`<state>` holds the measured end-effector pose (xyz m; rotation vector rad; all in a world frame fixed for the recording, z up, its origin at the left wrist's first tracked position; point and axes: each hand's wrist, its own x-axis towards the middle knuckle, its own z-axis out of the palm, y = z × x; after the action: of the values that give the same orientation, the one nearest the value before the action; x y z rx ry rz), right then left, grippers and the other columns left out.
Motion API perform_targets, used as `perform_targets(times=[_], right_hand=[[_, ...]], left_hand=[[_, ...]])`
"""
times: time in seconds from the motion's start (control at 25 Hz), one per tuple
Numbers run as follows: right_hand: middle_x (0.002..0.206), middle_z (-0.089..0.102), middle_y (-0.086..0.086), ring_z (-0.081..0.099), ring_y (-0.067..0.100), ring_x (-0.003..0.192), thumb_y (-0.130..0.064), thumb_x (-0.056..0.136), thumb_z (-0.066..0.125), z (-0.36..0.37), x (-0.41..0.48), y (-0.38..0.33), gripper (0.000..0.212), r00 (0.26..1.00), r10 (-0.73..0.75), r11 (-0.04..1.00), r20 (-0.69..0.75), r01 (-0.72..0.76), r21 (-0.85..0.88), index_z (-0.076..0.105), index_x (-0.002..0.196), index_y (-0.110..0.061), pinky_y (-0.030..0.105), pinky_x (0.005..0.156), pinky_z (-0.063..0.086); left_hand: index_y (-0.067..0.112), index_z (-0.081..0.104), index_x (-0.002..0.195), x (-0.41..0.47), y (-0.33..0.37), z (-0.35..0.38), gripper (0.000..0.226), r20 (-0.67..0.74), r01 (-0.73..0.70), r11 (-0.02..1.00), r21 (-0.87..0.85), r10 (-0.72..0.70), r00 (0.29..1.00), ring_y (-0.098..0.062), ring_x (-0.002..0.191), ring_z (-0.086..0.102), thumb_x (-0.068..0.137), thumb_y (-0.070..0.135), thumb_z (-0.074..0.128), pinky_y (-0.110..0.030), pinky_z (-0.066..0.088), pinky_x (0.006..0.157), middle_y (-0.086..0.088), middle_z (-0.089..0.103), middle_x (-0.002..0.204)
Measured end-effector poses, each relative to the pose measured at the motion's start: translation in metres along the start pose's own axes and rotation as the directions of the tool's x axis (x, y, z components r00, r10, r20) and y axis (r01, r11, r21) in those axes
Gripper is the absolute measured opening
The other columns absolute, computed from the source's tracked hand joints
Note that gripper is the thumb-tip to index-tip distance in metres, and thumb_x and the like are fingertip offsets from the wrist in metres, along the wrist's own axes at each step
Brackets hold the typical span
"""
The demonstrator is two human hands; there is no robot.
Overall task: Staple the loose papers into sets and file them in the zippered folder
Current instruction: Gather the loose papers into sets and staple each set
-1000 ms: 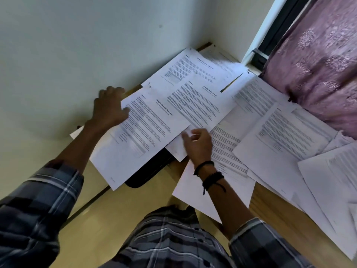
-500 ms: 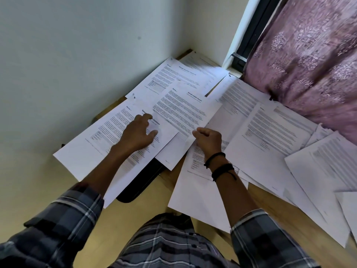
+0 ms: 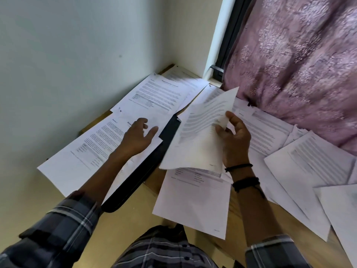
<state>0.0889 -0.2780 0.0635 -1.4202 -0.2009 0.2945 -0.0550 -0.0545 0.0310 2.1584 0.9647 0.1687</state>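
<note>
The right hand (image 3: 234, 141) is pinching a raised white printed sheet (image 3: 195, 144); at nine o'clock the left hand (image 3: 138, 137), fingers apart, is hovering over a paper-covered flat black folder (image 3: 168, 132).

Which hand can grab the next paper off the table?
Probably the left hand: it is open and empty, right over a printed sheet lying on the black folder. The right hand is busy, holding the lifted papers.
</note>
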Motion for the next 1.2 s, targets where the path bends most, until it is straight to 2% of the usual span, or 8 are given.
perform_targets(times=[0.2,0.28,0.36,0.52,0.64,0.84,1.04,1.2], right_hand=[[0.135,0.060,-0.002,0.060,0.017,0.120,-0.003,0.079,0.065,-0.068,-0.019,-0.047,0.052,0.981,0.049,0.969,0.188,-0.092,0.230,0.057,0.128,-0.020,0.031,0.090,0.054],[0.137,0.058,0.000,0.059,0.020,0.122,-0.011,0.072,0.070,-0.095,-0.026,-0.051,0.058,0.977,0.066,0.939,0.202,-0.129,0.318,0.056,0.128,-0.021,0.034,0.092,0.055],[0.140,0.056,0.006,0.057,0.025,0.124,-0.015,0.072,0.071,-0.121,-0.031,-0.046,0.066,0.972,0.083,0.925,0.221,-0.158,0.345,0.051,0.135,-0.017,0.040,0.097,0.052],[0.136,0.059,0.005,0.058,0.023,0.123,-0.022,0.074,0.073,-0.166,-0.035,-0.025,0.073,0.980,0.189,0.965,0.064,-0.197,0.174,0.045,0.141,-0.013,0.036,0.097,0.052],[0.134,0.060,0.002,0.059,0.023,0.120,-0.048,0.069,0.082,-0.188,-0.038,-0.009,0.083,0.955,0.295,0.947,0.013,-0.291,-0.140,0.049,0.138,-0.016,0.048,0.100,0.049],[0.112,0.071,0.010,0.070,0.021,0.096,-0.013,0.080,0.077,-0.188,-0.043,0.009,0.039,0.977,0.205,0.928,-0.066,-0.215,-0.305,0.061,0.115,-0.011,0.041,0.080,0.060],[0.114,0.070,0.007,0.069,0.020,0.101,-0.026,0.070,0.081,-0.197,-0.040,0.016,0.051,0.972,0.197,0.951,-0.131,-0.222,-0.216,0.063,0.115,-0.009,0.042,0.089,0.057],[0.112,0.072,0.006,0.069,0.021,0.102,-0.024,0.070,0.079,-0.201,-0.033,0.024,0.051,0.953,0.240,0.956,-0.186,-0.265,-0.124,0.064,0.116,-0.010,0.046,0.094,0.054]], left_hand=[[0.012,0.061,0.110,-0.025,0.072,0.035,0.065,0.345,0.255,0.812,-0.525,-0.071,0.936,-0.027,0.104,0.066,0.077,0.068,0.059,-0.044,0.055,0.093,-0.011,0.068,0.112],[0.014,0.063,0.109,-0.035,0.090,0.050,0.070,0.524,0.362,0.760,-0.540,-0.033,0.851,-0.031,0.103,0.068,0.067,0.070,0.063,-0.048,0.056,0.090,-0.011,0.070,0.111],[0.017,0.066,0.112,-0.042,0.102,0.068,0.055,0.593,0.349,0.765,-0.541,0.054,0.803,-0.030,0.103,0.069,0.077,0.059,0.066,-0.048,0.055,0.090,-0.007,0.073,0.110],[0.021,0.068,0.111,-0.053,0.123,0.094,0.025,0.433,0.168,0.751,-0.639,0.170,0.885,-0.021,0.100,0.071,0.087,0.015,0.071,-0.039,0.060,0.082,0.005,0.074,0.106],[0.026,0.067,0.108,-0.057,0.132,0.095,0.027,0.287,-0.046,0.802,-0.595,0.266,0.920,-0.013,0.096,0.070,0.086,0.012,0.072,-0.028,0.059,0.078,0.011,0.072,0.107],[0.019,0.065,0.117,-0.048,0.138,0.105,0.030,0.274,-0.344,0.914,-0.218,0.395,0.877,-0.014,0.101,0.067,0.088,0.024,0.070,-0.033,0.057,0.085,0.006,0.068,0.118],[0.017,0.066,0.105,-0.008,0.148,0.109,0.043,0.187,-0.334,0.940,-0.066,0.341,0.921,-0.008,0.086,0.064,0.089,0.057,0.057,-0.033,0.054,0.081,0.011,0.067,0.097],[0.016,0.060,0.117,0.058,0.145,0.120,0.047,0.053,-0.281,0.959,-0.024,0.282,0.958,-0.014,0.093,0.062,0.087,0.052,0.064,-0.029,0.047,0.081,0.004,0.066,0.104]])
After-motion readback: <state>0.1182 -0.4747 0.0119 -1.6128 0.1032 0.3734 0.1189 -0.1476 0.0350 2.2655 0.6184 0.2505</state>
